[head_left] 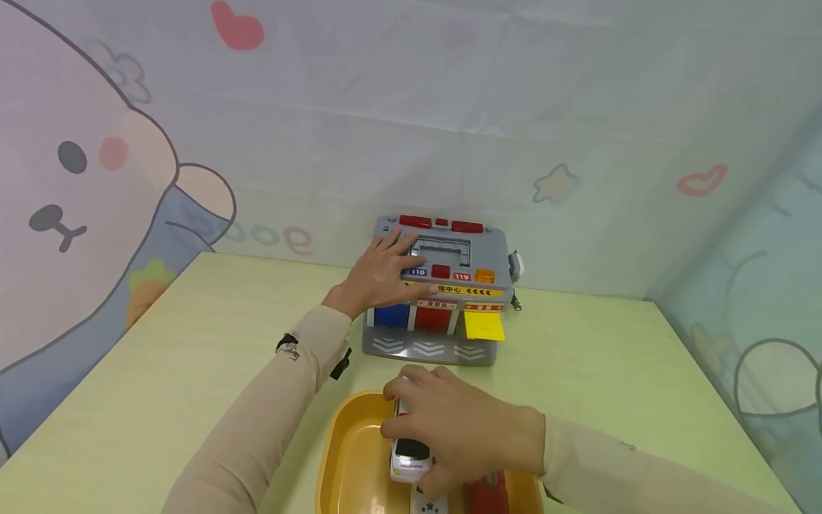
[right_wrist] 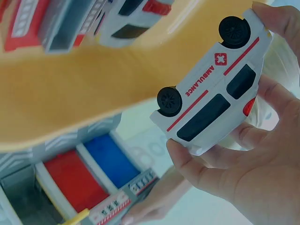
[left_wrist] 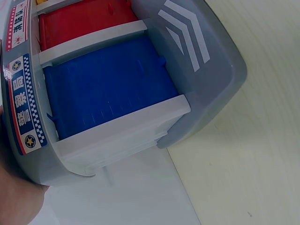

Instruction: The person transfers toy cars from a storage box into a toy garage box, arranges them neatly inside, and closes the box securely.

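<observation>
Pinching the ambulance [head_left: 409,460] in my right hand [head_left: 459,421], I hold it above the tray [head_left: 361,457]. My left hand [head_left: 379,277] rests, fingers spread, on the station [head_left: 459,291], whose 3 doors [head_left: 433,319] are blue, red and yellow.

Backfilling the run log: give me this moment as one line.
left hand: rests on station | right hand: grips ambulance over tray | blue door, red door: closed | yellow door: open

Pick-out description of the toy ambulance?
On the table, find the yellow tray before the grey toy station. Above it, the right hand grips the white toy ambulance. Unlike the vehicles in the tray, its side reads AMBULANCE.
</observation>
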`<state>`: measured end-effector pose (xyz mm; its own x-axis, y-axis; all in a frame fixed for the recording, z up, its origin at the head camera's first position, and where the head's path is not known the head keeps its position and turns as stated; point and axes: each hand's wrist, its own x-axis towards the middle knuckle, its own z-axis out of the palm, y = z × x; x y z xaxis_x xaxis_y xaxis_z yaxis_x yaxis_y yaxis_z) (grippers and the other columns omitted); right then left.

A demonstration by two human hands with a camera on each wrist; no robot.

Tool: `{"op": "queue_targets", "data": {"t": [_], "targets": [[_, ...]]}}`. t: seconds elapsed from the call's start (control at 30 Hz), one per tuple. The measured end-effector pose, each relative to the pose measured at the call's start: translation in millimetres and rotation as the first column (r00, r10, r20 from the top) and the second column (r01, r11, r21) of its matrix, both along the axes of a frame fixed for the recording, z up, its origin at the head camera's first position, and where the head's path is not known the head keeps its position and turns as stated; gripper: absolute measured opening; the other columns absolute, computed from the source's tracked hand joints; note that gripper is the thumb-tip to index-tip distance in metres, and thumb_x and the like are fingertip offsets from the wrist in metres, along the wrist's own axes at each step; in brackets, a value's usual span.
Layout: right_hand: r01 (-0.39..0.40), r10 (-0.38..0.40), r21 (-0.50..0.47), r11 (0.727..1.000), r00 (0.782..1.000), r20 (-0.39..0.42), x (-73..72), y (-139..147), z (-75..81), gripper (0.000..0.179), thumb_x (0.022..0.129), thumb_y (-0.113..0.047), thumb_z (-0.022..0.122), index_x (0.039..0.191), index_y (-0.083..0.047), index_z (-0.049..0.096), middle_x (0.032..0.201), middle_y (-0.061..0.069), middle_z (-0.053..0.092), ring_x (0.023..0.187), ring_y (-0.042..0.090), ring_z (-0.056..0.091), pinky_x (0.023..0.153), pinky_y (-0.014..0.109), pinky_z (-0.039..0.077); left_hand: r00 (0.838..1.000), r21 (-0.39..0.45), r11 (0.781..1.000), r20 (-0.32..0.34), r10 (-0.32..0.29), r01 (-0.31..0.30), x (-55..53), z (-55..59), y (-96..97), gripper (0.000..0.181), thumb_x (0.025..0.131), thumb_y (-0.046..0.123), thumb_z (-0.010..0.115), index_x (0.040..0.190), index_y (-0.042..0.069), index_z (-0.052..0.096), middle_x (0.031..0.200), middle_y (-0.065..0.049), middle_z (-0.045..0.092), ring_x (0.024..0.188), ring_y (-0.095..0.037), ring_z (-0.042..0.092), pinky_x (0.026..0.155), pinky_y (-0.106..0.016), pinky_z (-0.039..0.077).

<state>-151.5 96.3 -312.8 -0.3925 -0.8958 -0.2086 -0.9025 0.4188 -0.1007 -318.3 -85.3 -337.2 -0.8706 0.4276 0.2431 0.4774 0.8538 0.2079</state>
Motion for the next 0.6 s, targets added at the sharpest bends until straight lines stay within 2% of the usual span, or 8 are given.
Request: {"op": "queue_targets", "data": {"t": [0.23, 0.43, 0.6], "targets": [[0.071, -0.071, -0.042, 0.997, 0.997, 0.005, -2.5, 15.5, 8.9, 0.047, 0.08, -0.044, 0.077, 0.125, -0.035, 0.067, 0.141, 0.0, 0.054, 0.131, 0.022, 0.045, 0.112, 0.052, 0.042, 1.0, -0.01, 1.0, -0.026, -0.01, 0.009, -1.7, -1.3, -1.0, 0.07, 0.089, 0.066, 0.056, 0.143, 0.021, 0.057, 0.166, -0.008, 0.026, 0.157, -0.033, 0.01, 0.126, -0.055, 0.009], [0.136, -0.137, -0.071, 0.988, 0.99, -0.019, -4.9, 30.3, 16.0, 0.047, 0.077, -0.044, 0.078, 0.123, -0.037, 0.066, 0.14, -0.002, 0.053, 0.13, 0.021, 0.044, 0.111, 0.051, 0.042, 0.999, -0.009, 1.0, -0.03, -0.015, 0.015, -3.1, -3.0, -1.4, 0.07, 0.09, 0.066, 0.056, 0.143, 0.021, 0.057, 0.166, -0.008, 0.026, 0.157, -0.033, 0.01, 0.126, -0.055, 0.009], [0.155, -0.162, -0.107, 0.982, 0.985, -0.053, -7.7, 44.2, 16.4, 0.044, 0.078, -0.044, 0.078, 0.119, -0.037, 0.066, 0.14, -0.002, 0.053, 0.131, 0.023, 0.042, 0.109, 0.051, 0.042, 1.0, 0.0, 1.0, -0.028, -0.015, 0.015, -3.5, -3.6, -1.4, 0.07, 0.089, 0.066, 0.057, 0.143, 0.021, 0.058, 0.166, -0.008, 0.026, 0.157, -0.033, 0.01, 0.126, -0.055, 0.01]]}}
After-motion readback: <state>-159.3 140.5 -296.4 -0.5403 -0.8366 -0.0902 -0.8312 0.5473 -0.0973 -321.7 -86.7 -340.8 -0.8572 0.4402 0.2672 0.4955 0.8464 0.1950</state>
